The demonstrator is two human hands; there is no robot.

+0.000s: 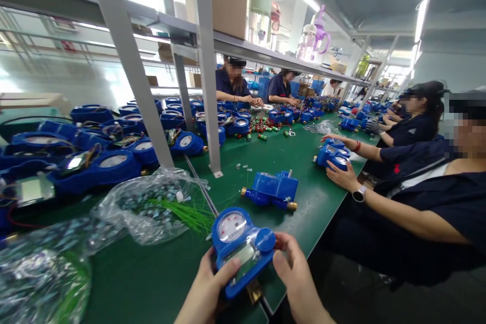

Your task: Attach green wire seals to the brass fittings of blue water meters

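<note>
A blue water meter (243,249) with a round dial, a small display window and a round blue cap is held over the green table near its front edge. My left hand (212,278) grips its left side, thumb lying on the face by the display. On the other side, the fingers of my right hand (294,268) are curled against the meter beside the round cap. A brass fitting shows beneath it. Just beyond lies another blue meter (271,190) on its side, with brass ends.
Plastic bags (148,207) with small pieces and green strands (186,212) lie left. Many blue meters (114,159) crowd behind shelf posts (207,71). At right, a co-worker's hands (343,177) hold blue meters (331,154). Small green cylinders (261,136) are scattered farther back.
</note>
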